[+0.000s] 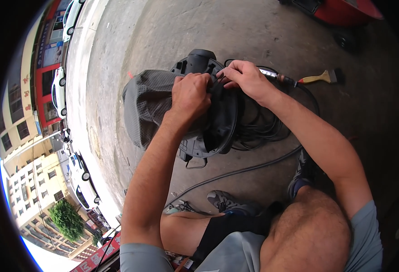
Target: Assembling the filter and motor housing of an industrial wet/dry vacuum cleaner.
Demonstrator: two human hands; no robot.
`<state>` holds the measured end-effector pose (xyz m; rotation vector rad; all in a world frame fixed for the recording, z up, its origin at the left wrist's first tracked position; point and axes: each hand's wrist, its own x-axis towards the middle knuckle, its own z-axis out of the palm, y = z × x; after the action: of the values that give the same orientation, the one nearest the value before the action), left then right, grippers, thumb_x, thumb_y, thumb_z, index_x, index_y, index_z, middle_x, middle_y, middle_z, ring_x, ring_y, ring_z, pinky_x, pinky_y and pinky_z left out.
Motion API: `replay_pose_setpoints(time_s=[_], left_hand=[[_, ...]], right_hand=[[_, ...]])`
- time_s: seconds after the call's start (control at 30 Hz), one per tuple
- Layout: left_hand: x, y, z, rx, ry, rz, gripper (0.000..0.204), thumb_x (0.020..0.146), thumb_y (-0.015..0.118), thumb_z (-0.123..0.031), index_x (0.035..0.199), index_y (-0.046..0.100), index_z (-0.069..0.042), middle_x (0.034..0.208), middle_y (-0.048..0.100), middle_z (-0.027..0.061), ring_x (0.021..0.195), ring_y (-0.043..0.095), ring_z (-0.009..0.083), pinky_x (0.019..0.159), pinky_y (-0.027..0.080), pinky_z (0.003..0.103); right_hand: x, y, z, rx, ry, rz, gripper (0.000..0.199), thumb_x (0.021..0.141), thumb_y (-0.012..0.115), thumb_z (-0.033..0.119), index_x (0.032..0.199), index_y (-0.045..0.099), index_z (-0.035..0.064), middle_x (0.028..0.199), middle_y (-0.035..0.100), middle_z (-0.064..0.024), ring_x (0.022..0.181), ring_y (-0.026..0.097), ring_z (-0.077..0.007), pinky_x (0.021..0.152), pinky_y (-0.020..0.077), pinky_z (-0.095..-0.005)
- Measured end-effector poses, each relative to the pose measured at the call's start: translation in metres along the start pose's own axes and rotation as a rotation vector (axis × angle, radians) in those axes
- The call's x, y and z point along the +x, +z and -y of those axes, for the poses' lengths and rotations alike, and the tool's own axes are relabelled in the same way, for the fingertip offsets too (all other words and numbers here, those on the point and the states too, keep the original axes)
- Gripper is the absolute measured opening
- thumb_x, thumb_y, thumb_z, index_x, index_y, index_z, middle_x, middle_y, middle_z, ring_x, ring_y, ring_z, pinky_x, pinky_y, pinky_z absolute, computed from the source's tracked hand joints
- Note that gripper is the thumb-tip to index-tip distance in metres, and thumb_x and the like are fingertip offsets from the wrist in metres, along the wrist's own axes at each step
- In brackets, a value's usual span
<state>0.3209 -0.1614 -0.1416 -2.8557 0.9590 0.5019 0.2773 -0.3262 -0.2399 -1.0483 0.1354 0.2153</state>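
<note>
A round black machine part (226,136), which looks like a vacuum cleaner head, lies on the concrete between my feet and the far floor. Grey textured cloth (147,97), shaped like a filter bag, covers its left side. My left hand (191,94) is closed on the cloth's edge where it meets the black rim. Beside it, my right hand (244,81) pinches at the same rim with thumb and fingers together. Whatever sits between those fingertips is too small to make out. A wire-like metal clip (196,164) sticks out at the near side.
Coiled black cable (260,133) lies right of the machine, and a black hose (240,170) runs across the floor near my shoes (229,201). A paintbrush (319,78) lies by a metal cylindrical tool (269,73). A red tub-like object (349,13) stands far right. Parked cars (59,93) line the left.
</note>
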Motion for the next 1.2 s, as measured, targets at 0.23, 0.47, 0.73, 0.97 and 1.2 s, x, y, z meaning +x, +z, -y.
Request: replay_pose_setpoints(time_s=[0.23, 0.47, 0.73, 0.97, 1.2], left_hand=[[0.003, 0.000, 0.002, -0.032, -0.012, -0.047, 0.030, 0.073, 0.074, -0.011, 0.100, 0.064, -0.006, 0.088, 0.069, 0.0177, 0.090, 0.067, 0.0386, 0.080, 0.051, 0.048], [0.002, 0.002, 0.003, -0.008, 0.008, -0.033, 0.031, 0.072, 0.074, -0.011, 0.102, 0.063, -0.008, 0.090, 0.069, 0.0137, 0.094, 0.066, 0.0344, 0.084, 0.049, 0.046], [0.002, 0.005, 0.004, -0.041, 0.035, -0.062, 0.031, 0.072, 0.073, -0.011, 0.101, 0.062, -0.010, 0.089, 0.068, 0.0111, 0.094, 0.066, 0.0311, 0.085, 0.047, 0.044], [0.002, 0.001, 0.000, -0.005, 0.012, -0.011, 0.030, 0.072, 0.074, -0.010, 0.098, 0.059, -0.009, 0.090, 0.068, 0.0106, 0.095, 0.066, 0.0323, 0.084, 0.046, 0.044], [-0.005, -0.001, 0.001, -0.043, 0.100, -0.051, 0.032, 0.074, 0.075, -0.009, 0.102, 0.060, -0.008, 0.095, 0.070, 0.0101, 0.096, 0.067, 0.0317, 0.086, 0.045, 0.044]], right_hand=[[0.002, 0.031, -0.003, 0.455, 0.091, -0.171, 0.028, 0.106, 0.048, 0.023, 0.092, 0.058, 0.0003, 0.090, 0.065, -0.0089, 0.083, 0.066, -0.0184, 0.080, 0.0567, -0.0339], [0.017, 0.030, -0.001, 0.437, 0.066, -0.182, 0.026, 0.105, 0.048, 0.022, 0.086, 0.051, 0.0043, 0.077, 0.056, -0.0049, 0.064, 0.054, -0.0148, 0.063, 0.0524, -0.0332], [0.026, 0.005, 0.018, 0.398, 0.108, -0.141, 0.023, 0.103, 0.051, 0.020, 0.085, 0.048, 0.0048, 0.075, 0.052, -0.0039, 0.060, 0.049, -0.0124, 0.057, 0.0478, -0.0308], [0.026, 0.002, 0.008, 0.364, 0.145, -0.142, 0.025, 0.104, 0.050, 0.021, 0.085, 0.048, 0.0055, 0.077, 0.053, -0.0044, 0.063, 0.050, -0.0125, 0.057, 0.0489, -0.0306], [0.029, 0.003, 0.004, 0.378, 0.148, -0.142, 0.025, 0.104, 0.050, 0.021, 0.084, 0.048, 0.0059, 0.077, 0.053, -0.0044, 0.062, 0.050, -0.0123, 0.057, 0.0493, -0.0299]])
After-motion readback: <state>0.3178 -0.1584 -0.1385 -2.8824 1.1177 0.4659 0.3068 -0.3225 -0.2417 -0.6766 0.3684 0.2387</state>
